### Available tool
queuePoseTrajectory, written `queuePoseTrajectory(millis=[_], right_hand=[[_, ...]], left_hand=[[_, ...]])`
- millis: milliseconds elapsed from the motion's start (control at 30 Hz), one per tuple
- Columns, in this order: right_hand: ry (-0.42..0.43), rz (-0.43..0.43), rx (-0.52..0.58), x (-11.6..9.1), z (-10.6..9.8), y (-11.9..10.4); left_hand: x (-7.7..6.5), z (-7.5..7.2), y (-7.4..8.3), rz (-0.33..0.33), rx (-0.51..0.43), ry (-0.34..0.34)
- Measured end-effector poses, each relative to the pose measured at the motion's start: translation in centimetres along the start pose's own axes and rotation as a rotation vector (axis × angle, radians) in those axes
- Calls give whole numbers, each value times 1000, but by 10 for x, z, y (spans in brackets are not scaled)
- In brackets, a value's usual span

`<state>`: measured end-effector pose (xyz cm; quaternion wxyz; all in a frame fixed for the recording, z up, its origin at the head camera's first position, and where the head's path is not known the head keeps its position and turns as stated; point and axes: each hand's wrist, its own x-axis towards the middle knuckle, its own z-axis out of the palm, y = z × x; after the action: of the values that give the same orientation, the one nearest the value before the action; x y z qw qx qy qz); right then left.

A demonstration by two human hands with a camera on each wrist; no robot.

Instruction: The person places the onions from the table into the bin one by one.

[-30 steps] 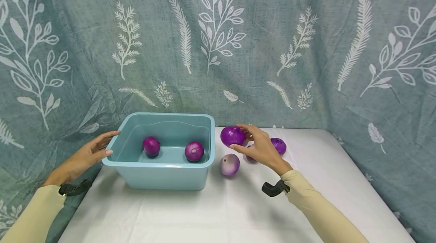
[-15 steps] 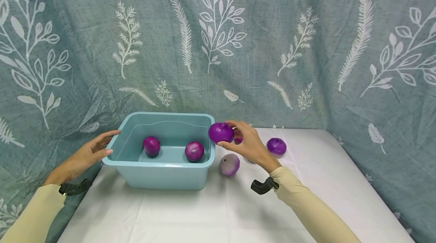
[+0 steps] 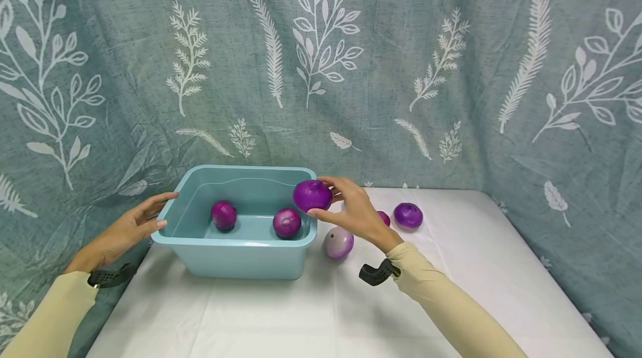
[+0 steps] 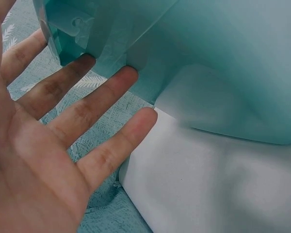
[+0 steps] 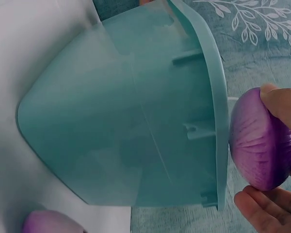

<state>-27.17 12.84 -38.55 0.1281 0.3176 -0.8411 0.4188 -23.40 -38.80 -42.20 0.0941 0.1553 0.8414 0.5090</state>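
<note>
A purple onion (image 3: 311, 196) is pinched between the thumb and fingers of my right hand (image 3: 353, 210), over the right rim of a blue-green plastic tub (image 3: 241, 260). In the right wrist view the same onion (image 5: 262, 141) appears close beside the tub's rim (image 5: 218, 97). Two red onions lie inside the tub, one on the left (image 3: 223, 215) and one on the right (image 3: 287, 222). At the tub's left end, my left hand (image 3: 131, 228) touches the rim with spread fingers. The left wrist view shows those fingers (image 4: 102, 107) fairly straight against the tub's outer wall.
On the white tabletop (image 3: 321, 313), a pale purple-and-white onion (image 3: 339, 243) sits just right of the tub. Farther right lies a purple onion (image 3: 408, 216), and another onion (image 3: 383, 218) is partly hidden behind my right wrist. A patterned cloth (image 3: 321, 124) hangs behind.
My right hand has carried the purple onion leftward, from beside the tub to over its right rim. The onions behind that hand have come more into view. My left hand stays put.
</note>
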Motion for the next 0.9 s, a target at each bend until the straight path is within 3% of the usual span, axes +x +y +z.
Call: queuePoseTrajectory(millis=[500,900], right_hand=[[-77,-80,-23,4,19,-7],[-60,-136,-19,-5,12,8]], left_hand=[[0,1,1,-1,13,4],[-1,0,0,7,-14,-5]])
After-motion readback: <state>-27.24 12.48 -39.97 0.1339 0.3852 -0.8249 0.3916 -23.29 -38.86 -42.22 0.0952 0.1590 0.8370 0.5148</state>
